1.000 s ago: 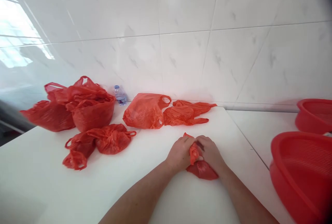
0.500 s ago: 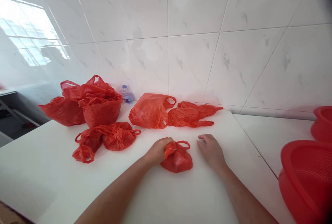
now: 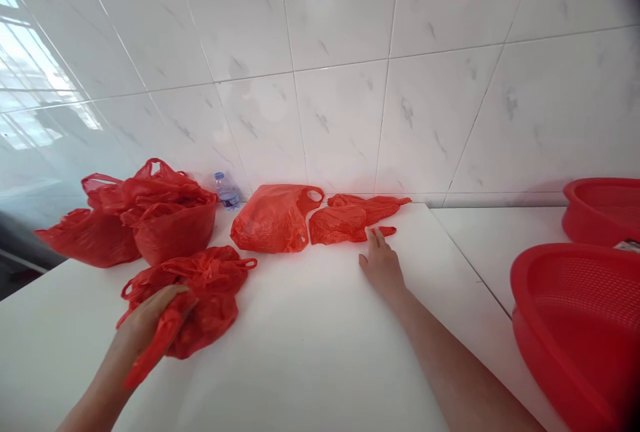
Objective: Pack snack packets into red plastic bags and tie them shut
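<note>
My left hand point(image 3: 150, 315) is closed round the neck of a small filled red plastic bag point(image 3: 207, 327), at the left of the white table. The bag's handle trails down past my wrist, and it partly covers other knotted red bags point(image 3: 220, 264) behind it. Over by the wall, my right hand point(image 3: 383, 260) is stretched out with its fingers apart. Its fingertips overlap the handle of a flattened red plastic bag point(image 3: 343, 222); whether they touch it I cannot tell. A fuller red bag point(image 3: 270, 219) lies just left of that one.
Bulging red bags point(image 3: 170, 225) crowd the far left of the table point(image 3: 310, 352). A small plastic bottle point(image 3: 227, 192) leans by the tiled wall point(image 3: 345, 132). At the right stand two red perforated baskets, one near point(image 3: 530, 305) and one farther back point(image 3: 575, 219).
My left hand has carried the small red bag leftward to the knotted bags. My right hand has reached forward to the flattened bag. The view has turned slightly right.
</note>
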`<act>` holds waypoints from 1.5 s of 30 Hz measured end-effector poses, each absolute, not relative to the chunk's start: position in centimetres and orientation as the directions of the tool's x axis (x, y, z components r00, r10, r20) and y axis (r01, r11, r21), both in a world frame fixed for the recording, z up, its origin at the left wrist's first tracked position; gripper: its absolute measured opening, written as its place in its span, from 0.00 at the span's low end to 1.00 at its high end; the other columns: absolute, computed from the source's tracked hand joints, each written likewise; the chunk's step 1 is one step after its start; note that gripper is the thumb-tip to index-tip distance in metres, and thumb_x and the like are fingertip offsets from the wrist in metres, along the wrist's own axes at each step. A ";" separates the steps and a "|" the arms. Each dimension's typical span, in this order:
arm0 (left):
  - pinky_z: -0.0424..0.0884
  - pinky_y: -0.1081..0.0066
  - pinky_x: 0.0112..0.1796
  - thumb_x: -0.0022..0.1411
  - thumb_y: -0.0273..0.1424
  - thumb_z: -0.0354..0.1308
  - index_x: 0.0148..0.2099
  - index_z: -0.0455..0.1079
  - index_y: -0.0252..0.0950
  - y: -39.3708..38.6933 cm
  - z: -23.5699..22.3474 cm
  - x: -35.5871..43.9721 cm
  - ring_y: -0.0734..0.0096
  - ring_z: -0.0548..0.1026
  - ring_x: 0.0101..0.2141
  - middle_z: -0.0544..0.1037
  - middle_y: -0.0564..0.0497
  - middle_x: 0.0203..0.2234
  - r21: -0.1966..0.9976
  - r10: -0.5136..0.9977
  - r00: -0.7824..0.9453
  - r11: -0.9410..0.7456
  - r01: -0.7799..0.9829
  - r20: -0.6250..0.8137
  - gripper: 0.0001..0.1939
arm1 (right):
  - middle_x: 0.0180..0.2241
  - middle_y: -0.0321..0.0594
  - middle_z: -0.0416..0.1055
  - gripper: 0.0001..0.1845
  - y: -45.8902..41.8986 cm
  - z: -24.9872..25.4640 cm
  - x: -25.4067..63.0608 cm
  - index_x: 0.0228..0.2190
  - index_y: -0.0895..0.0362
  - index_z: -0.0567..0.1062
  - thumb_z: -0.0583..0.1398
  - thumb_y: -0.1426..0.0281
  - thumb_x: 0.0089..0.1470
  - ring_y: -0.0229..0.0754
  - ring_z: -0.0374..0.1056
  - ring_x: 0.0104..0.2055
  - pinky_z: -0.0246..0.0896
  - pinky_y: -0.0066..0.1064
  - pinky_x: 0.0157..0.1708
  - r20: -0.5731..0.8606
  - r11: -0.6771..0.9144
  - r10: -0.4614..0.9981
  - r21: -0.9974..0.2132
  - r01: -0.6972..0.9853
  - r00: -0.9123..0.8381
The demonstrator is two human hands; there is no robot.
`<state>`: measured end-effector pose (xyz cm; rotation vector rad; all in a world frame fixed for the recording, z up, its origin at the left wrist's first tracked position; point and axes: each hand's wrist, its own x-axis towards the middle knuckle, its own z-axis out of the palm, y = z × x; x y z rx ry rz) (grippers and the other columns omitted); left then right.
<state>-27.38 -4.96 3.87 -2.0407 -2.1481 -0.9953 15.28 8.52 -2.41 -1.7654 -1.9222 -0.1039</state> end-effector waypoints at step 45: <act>0.67 0.66 0.38 0.64 0.37 0.48 0.29 0.70 0.36 4.4 0.4 -0.2 0.67 0.68 0.36 0.69 0.48 0.34 0.776 0.886 0.071 -0.437 0.455 0.457 0.16 | 0.52 0.45 0.66 0.24 0.7 -1.6 18.4 0.54 0.54 0.64 0.53 0.65 0.55 0.48 0.64 0.52 0.63 0.41 0.48 0.378 0.206 0.911 -0.762 0.614 0.163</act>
